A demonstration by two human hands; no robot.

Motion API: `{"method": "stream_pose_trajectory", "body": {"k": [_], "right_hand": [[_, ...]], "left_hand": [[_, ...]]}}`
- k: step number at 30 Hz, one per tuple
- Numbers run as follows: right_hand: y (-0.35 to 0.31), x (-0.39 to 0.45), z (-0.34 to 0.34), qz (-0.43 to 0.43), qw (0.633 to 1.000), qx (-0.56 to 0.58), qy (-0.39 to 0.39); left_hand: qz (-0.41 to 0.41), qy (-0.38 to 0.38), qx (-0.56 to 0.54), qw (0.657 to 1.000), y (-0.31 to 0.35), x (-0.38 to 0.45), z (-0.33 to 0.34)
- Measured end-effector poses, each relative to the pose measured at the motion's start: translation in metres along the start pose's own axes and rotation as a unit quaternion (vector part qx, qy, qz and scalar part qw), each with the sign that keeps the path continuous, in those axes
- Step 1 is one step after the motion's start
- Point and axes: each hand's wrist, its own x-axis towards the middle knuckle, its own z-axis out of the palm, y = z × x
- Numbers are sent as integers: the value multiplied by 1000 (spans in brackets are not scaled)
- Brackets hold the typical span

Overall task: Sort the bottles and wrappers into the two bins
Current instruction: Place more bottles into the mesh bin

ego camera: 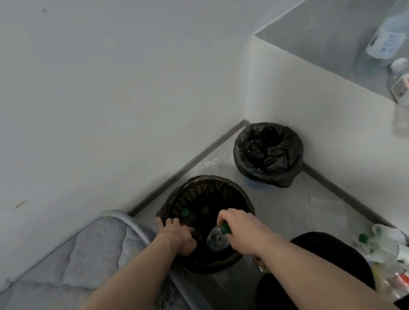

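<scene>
Right hand [241,230] clamped on green-capped bottle [217,239], long axis hanging into woven bin [231,191] (directly below); left hand [178,237] gripping rim.

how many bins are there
2: a woven bin near the mattress, with both hands over it, and a black-lined bin in the corner beyond. None seems hidden.

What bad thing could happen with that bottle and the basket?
The right hand holds the bottle only by its cap end above the basket, so it might slip early. The left hand is down inside the basket, so the bottle could land on it. Bottles on the floor lie beside the knee and could roll if bumped.
</scene>
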Motion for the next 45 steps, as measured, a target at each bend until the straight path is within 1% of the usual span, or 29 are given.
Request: {"method": "stream_pose_trajectory", "body": {"k": [3,9,11,14,17,20,23,26,29,34,36,38,40,43,45], "right_hand": [[-1,13,9,7,1000,-6,-15],[0,27,10,18,1000,1,-2],[2,28,10,33,999,15,3],[5,28,8,53,998,33,17],[5,30,8,63,997,48,25],[1,32,10,59,997,45,25],[-6,33,16,37,999,21,5],[-12,37,22,5,1000,-27,-11],[-12,43,27,14,999,-36,-19],[-5,48,31,36,993,94,-65],[-2,48,31,61,986,130,-80],[1,49,33,92,978,160,-94],[5,54,38,123,964,206,-113],[15,65,42,190,915,329,-138],[21,66,39,217,895,370,-120]], "left_hand": [[-7,-12,-2,1000,1,5,3],[-14,-7,11,1000,3,11,5],[-8,5,15,1000,5,12,5],[4,42,24,999,6,10,4],[-4,68,44,997,8,9,4],[-16,79,58,995,9,10,5],[-16,70,45,996,9,10,4],[-9,51,28,998,9,11,4],[-3,12,4,1000,10,13,5],[-9,-19,-37,999,10,16,3],[-12,-17,-56,998,11,16,3],[-7,11,-79,997,10,13,0],[15,65,-112,992,10,10,-2],[73,127,-191,971,14,5,-1],[108,132,-217,961,18,0,1]]}}
